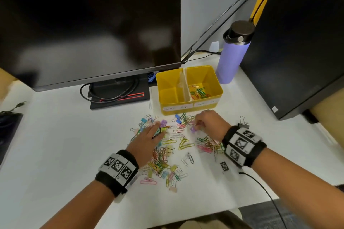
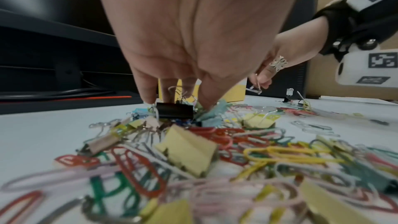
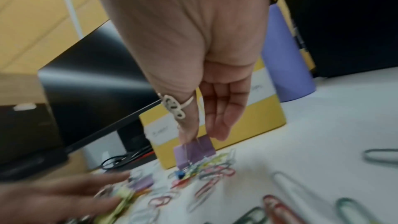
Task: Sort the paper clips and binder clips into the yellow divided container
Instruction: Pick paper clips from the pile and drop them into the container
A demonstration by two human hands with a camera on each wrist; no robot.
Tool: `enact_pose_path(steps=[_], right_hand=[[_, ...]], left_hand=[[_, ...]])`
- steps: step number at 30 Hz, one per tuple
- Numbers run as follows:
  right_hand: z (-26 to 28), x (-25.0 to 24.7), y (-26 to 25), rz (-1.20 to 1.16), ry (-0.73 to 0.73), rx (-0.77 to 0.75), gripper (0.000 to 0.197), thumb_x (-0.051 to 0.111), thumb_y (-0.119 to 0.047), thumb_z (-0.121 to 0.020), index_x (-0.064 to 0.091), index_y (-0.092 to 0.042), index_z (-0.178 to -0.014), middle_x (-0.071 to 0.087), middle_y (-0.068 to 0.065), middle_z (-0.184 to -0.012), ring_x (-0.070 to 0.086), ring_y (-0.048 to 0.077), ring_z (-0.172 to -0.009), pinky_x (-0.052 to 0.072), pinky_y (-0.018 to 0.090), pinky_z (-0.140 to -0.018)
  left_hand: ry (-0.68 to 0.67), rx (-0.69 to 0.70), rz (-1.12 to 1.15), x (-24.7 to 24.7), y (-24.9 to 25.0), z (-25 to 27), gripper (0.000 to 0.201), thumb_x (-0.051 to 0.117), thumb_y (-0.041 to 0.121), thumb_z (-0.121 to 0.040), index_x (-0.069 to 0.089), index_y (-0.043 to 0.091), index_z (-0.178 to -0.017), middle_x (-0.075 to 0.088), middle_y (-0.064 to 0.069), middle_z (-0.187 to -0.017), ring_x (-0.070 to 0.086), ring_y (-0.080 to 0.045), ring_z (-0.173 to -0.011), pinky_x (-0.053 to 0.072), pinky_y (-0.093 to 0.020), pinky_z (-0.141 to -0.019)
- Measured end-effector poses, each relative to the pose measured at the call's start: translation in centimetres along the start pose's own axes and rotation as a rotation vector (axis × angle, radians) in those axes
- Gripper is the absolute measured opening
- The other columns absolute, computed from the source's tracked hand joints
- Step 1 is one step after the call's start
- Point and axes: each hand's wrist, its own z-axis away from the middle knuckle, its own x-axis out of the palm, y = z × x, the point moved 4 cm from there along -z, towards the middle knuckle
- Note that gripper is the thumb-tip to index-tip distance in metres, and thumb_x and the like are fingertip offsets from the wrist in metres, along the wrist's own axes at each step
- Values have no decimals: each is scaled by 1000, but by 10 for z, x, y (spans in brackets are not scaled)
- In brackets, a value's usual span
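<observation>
Left hand (image 2: pixel 183 43): fingertips pinching black binder clip (image 2: pixel 174 112) in the pile.
Right hand (image 3: pixel 193 54): pinching purple binder clip (image 3: pixel 193 151) by its wire handle.

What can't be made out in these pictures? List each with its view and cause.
- Label writing on the yellow container: head view, too small and blurred.
- Whether the left hand grips the black binder clip: left wrist view, fingertips hide contact.
- Left compartment's near floor: head view, front wall hides it.
- Clips under the left hand: right wrist view, motion blur.
</observation>
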Motion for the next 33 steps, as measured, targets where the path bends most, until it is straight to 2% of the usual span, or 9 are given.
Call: enact_pose_path(steps=[4,8,13,15,18,22,26,29,33], right_hand=[[4,-15,40,54,55,126,23,59,-24,-87,63,-2,-92,65,20,-98,59,32,-93,44,34,-81],[8,-13,46,227,7,176,26,52,-15,-88,57,-8,-113,56,19,-115,54,34,-108,48,40,-90],[-3,-2,-12,210,20,-86,29,43,-2,-90,61,-5,-111,60,17,-115,54,32,-110,44,38,-91],[-17,10,-29,231,-63,-167,35,41,5,-88,58,-6,-117,58,18,-120,53,31,-112,42,35,-92],[-32,26,-44,356,-142,-199,38,39,8,-88,54,-5,-120,53,18,-127,51,32,-116,44,35,-92],[-39,36,-49,545,-183,-163,35,42,10,-86,52,3,-118,51,22,-124,54,37,-110,48,41,-87],[-45,44,-55,493,-193,-187,34,39,9,-86,53,3,-117,52,22,-122,54,36,-110,48,41,-89],[-36,40,-60,430,-137,-238,41,41,7,-86,50,-5,-124,50,20,-129,51,34,-114,45,39,-91],[17,36,-64,310,-85,-473,39,47,2,-86,56,-12,-121,56,17,-126,54,32,-113,47,43,-94]], left_hand=[[97,76,-31,6,-24,9,79,60,-8,-63,43,19,-136,24,-19,-152,35,-34,-136,47,-44,-102],[35,-54,62,2,-42,18,62,44,-3,-83,38,22,-138,8,-7,-158,17,-30,-144,32,-44,-113],[296,90,118,-18,5,19,45,55,4,-85,54,18,-127,40,-16,-145,41,-35,-132,35,-49,-108],[172,191,50,-10,30,20,46,44,14,-94,38,24,-138,26,-8,-154,27,-29,-141,25,-48,-114],[-98,135,-136,10,36,24,50,24,24,-100,8,23,-147,1,-1,-159,4,-23,-146,11,-47,-119],[-105,1,-218,22,10,36,64,28,7,-94,-8,13,-146,-9,-5,-158,-3,-25,-146,10,-49,-118],[-93,-103,-197,25,-15,44,65,30,9,-95,-10,13,-146,-11,-4,-158,-4,-24,-146,9,-47,-118],[6,-140,-98,21,-22,47,62,37,11,-95,3,16,-147,-1,-3,-159,3,-25,-147,13,-47,-118],[211,148,-147,28,1,61,71,74,8,-63,51,17,-130,52,-5,-138,53,-25,-124,49,-46,-95]])
